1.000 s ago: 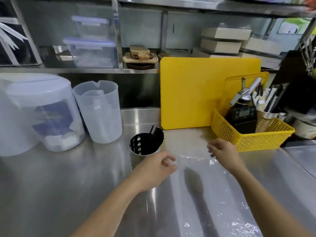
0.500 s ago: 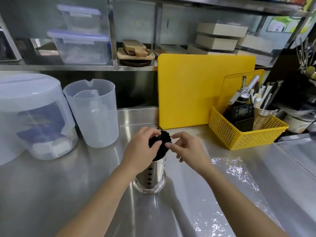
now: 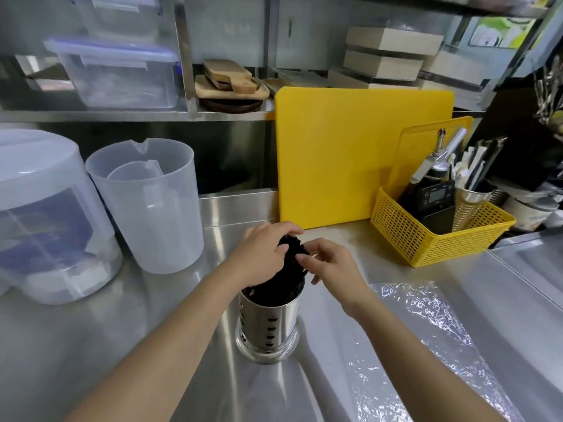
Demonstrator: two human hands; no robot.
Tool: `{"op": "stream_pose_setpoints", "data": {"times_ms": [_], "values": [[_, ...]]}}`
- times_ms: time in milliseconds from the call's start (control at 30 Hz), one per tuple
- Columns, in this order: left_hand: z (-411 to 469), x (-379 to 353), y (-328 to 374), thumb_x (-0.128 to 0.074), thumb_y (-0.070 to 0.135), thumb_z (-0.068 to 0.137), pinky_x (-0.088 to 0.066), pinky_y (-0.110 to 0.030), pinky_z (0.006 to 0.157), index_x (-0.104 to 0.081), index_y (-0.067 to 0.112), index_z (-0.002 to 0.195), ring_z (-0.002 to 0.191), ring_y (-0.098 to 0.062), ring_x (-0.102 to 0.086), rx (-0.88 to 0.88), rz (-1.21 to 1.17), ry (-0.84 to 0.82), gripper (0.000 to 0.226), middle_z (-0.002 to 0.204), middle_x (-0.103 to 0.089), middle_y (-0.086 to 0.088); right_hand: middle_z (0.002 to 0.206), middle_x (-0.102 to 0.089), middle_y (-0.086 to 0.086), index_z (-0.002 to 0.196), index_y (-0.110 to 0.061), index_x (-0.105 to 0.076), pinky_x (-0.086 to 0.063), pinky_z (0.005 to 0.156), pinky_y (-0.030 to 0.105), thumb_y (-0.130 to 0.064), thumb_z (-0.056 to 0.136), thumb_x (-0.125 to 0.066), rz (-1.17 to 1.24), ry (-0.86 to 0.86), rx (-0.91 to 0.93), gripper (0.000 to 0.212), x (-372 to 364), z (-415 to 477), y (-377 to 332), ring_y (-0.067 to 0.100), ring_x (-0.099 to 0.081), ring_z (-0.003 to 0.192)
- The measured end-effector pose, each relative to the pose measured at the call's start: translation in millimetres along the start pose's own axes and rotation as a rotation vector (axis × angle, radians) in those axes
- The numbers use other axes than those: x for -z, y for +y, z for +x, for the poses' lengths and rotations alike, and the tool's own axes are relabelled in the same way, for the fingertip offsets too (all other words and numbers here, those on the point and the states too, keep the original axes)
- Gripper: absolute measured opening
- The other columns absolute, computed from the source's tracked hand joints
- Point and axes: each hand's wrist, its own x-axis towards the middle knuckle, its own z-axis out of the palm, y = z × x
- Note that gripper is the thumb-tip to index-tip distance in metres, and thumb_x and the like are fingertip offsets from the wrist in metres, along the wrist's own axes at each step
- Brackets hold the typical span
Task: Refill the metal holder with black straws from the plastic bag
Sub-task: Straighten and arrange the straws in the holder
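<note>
**Both hands on the black straws in the metal holder**

At the far left of the steel counter point(image 3: 76, 345) stands a lidded translucent tub point(image 3: 45, 214), and just beside it a clear measuring jug point(image 3: 149, 205) with a smaller jug nested inside. Near the counter's middle the perforated metal holder point(image 3: 268, 327) stands upright, packed with black straws point(image 3: 292, 263) that lean toward the back. The left hand point(image 3: 262, 254) is cupped around the left side of the bundle's top, fingers curled over it. The right hand point(image 3: 332, 263) meets the bundle from the other side, fingertips touching the straw ends, its fingers loosely bent rather than closed around them. To the right of the holder the clear plastic bag point(image 3: 426, 324) lies flat and crinkled on the counter. Behind, a yellow cutting board point(image 3: 350, 153) leans upright, and a yellow mesh basket point(image 3: 432, 236) of utensils sits at the far right.
</note>
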Motion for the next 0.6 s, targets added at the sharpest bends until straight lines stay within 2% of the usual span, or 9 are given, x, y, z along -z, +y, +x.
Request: {"op": "stream_pose_setpoints", "data": {"times_ms": [67,200,300,400,500,600], "values": [[0.6,4.8,-4.3,-0.049,0.015,0.091,-0.035,-0.043,0.105,-0.051,0.032,0.119,0.124,-0.024,-0.04,0.02,-0.068,-0.017,0.033,0.126,-0.056,0.003,0.071,-0.06,-0.001,0.079,-0.017,-0.063,-0.042,0.049,0.016,-0.007,0.082,-0.063,0.031,-0.001,-0.006,0.01,-1.6,5.6,-0.2,0.0,-0.051,0.055],[-3.2,16.3,-11.9,-0.062,0.016,0.084,-0.04,-0.026,0.09,-0.056,0.028,0.109,0.106,-0.013,-0.053,0.037,-0.228,0.062,0.028,0.105,-0.06,0.005,0.063,-0.059,-0.001,0.073,-0.017,-0.064,-0.042,0.052,0.013,0.0,0.08,-0.062,0.1,-0.023,-0.016,0.018,-6.4,15.6,-2.1,0.003,-0.053,0.055],[-6.5,24.1,-17.7,-0.068,0.014,0.079,-0.044,-0.027,0.085,-0.057,0.029,0.102,0.094,-0.012,-0.057,0.087,-0.323,0.116,0.029,0.092,-0.062,0.013,0.064,-0.06,0.003,0.077,-0.011,-0.065,-0.042,0.056,0.018,0.003,0.08,-0.061,0.128,-0.061,-0.023,0.015,-11.6,23.4,-5.0,0.005,-0.055,0.056],[-9.0,28.9,-24.6,-0.071,0.011,0.076,-0.048,-0.036,0.09,-0.058,0.028,0.1,0.1,-0.021,-0.06,0.145,-0.429,0.117,0.032,0.096,-0.066,0.006,0.078,-0.062,0.012,0.09,-0.005,-0.066,-0.043,0.066,0.025,-0.002,0.08,-0.065,0.132,-0.083,-0.021,0.011,-15.8,31.1,-6.6,0.016,-0.058,0.072],[-9.2,27.7,-28.1,-0.07,0.006,0.076,-0.048,-0.029,0.087,-0.058,0.026,0.1,0.097,-0.018,-0.062,0.154,-0.456,0.107,0.033,0.1,-0.067,-0.003,0.078,-0.062,0.005,0.093,-0.004,-0.064,-0.044,0.063,0.02,-0.008,0.08,-0.067,0.123,-0.099,-0.018,0.015,-16.6,36.1,-8.0,0.015,-0.058,0.073],[-9.2,22.7,-30.6,-0.071,0.008,0.075,-0.047,-0.024,0.084,-0.058,0.026,0.098,0.095,-0.015,-0.061,0.144,-0.425,0.155,0.031,0.098,-0.068,-0.004,0.082,-0.065,0.003,0.09,-0.009,-0.067,-0.045,0.064,0.019,-0.009,0.079,-0.068,0.12,-0.145,-0.002,0.011,-14.9,38.2,-9.7,0.01,-0.06,0.074]]}}
